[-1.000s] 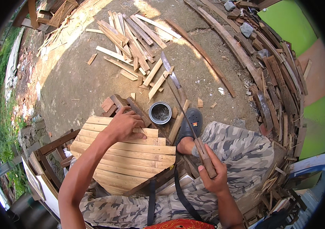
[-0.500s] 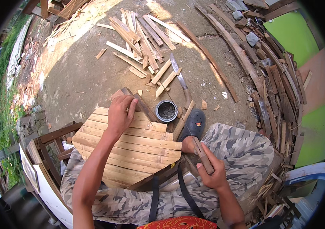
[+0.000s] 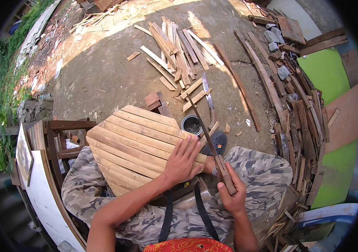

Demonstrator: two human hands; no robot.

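Observation:
A panel of light wooden slats (image 3: 132,147) with angled corners lies across my lap. My left hand (image 3: 183,159) rests flat on its right part, fingers stretched out, near the edge. My right hand (image 3: 233,193) is wrapped round the wooden handle of a handsaw (image 3: 204,124). Its narrow dark blade points forward and up, passing just right of the panel's right corner. From this view I cannot tell whether the blade touches the slats. Brown wood blocks (image 3: 158,104) lie just beyond the panel's far edge.
A tin of nails (image 3: 191,125) stands beyond the panel, near my dark clog (image 3: 216,143). A big knife (image 3: 208,96) lies past it, beside a pile of loose wood strips (image 3: 179,48). Stacked scrap wood (image 3: 301,109) lines the right; a wooden frame (image 3: 57,145) stands left.
My left hand has left the brown wood at the panel's far edge and moved right and nearer, onto the slats. The panel has turned slightly. The saw stays in my right hand, its blade now steeper.

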